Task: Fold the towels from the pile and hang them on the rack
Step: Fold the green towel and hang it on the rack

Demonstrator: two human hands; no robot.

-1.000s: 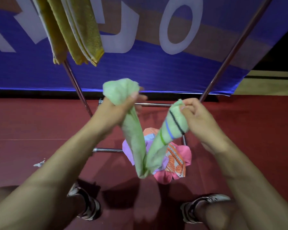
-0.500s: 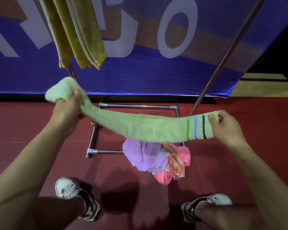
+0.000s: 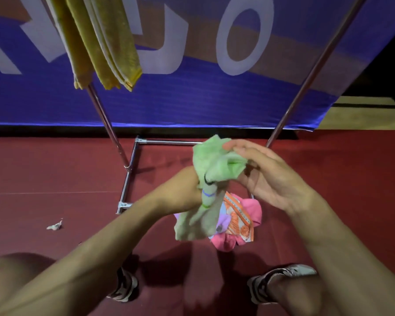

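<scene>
my left hand, fingers hidden, seems to hold the bunched green towel; my right hand touches it, fingers straight, above the pile.

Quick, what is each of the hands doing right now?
Left hand: mostly hidden behind the green towel; grip cannot be told.
Right hand: open, fingers straight, touching the green towel.
</scene>
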